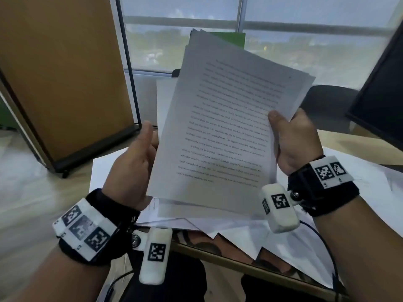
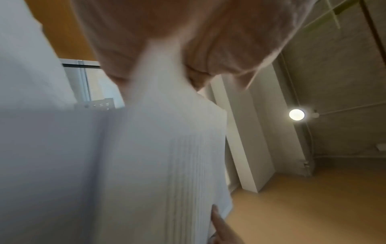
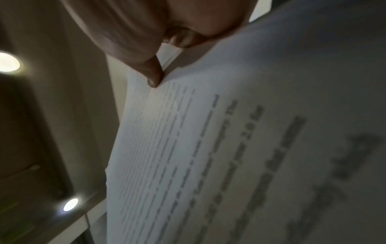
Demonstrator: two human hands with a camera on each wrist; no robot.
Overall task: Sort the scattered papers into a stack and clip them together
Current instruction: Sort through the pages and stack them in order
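Above the wooden table (image 1: 340, 141), a sheaf of white printed sheets (image 1: 222, 127) is held upright, long axis leaning up and left. Its right edge is pinched by the right hand (image 1: 294, 140); its left edge is gripped by the left hand (image 1: 133, 164). Loose white papers (image 1: 283, 238) are spread below.

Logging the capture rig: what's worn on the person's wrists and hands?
Both hands are bare, no gloves or sleeves. The left wrist and right wrist each carry a black strap with a white band printed with black square fiducial tags. A white rounded camera pod with its own tag hangs from each strap on a metal bolt. Thin dark cables trail below.
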